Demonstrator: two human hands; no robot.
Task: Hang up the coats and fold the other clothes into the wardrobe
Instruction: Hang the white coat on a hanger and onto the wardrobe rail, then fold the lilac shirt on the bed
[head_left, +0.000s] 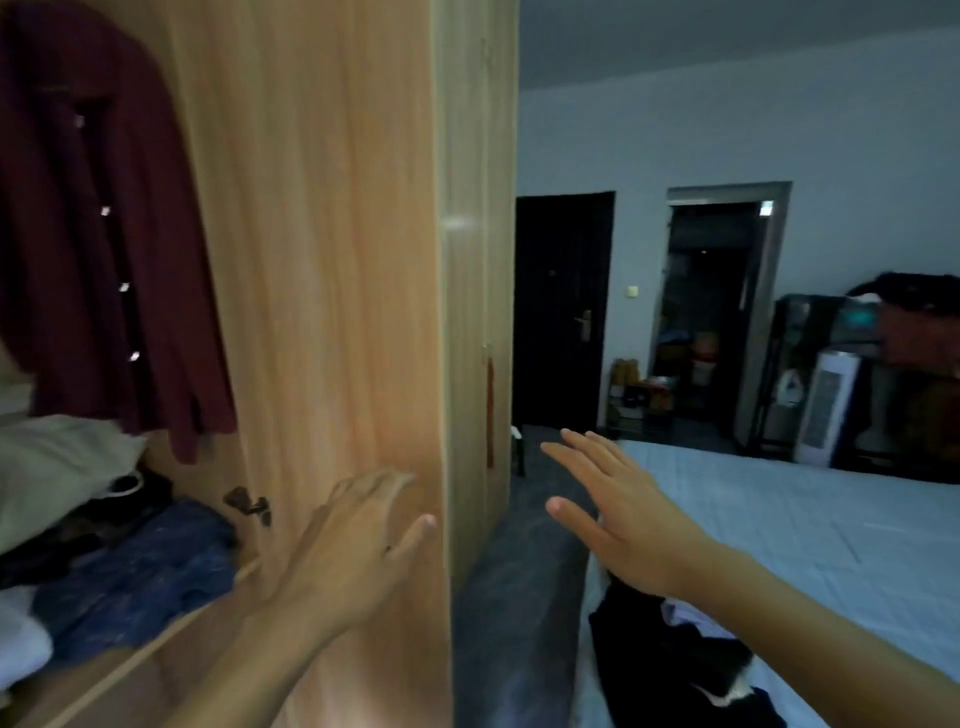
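A dark red coat (98, 234) hangs in the upper left of the frame inside the wardrobe (467, 260), its row of pale buttons catching light; its top and left edge are cut off by the frame. Below it, in the lower left, the wardrobe shelf (156, 644) carries folded clothes: a blue patterned garment (140, 566), a pale cream bundle (57, 467), something white (18, 629) at the frame edge and dark items between them that are too blurred to make out. The open wardrobe door (332, 260) fills the middle of the frame, with a dark hinge (249, 504) near its lower inner side.

The left hand (358, 535) lies flat against the door near its outer edge, fingers nearly straight and thumb spread, its grip released and grasping nothing. The right hand (608, 499) hovers in the air right of centre, fingers extended and apart, its grip likewise released and empty.

Under the right forearm, at the lower right, a black garment (670, 660) with white patches lies on the near corner of the bed (805, 519), partly hidden by the arm. Farther back stand a dark closed door (563, 312), an open doorway (711, 312) and cluttered shelving (872, 384) at the far right, all dim. No writing is legible anywhere.
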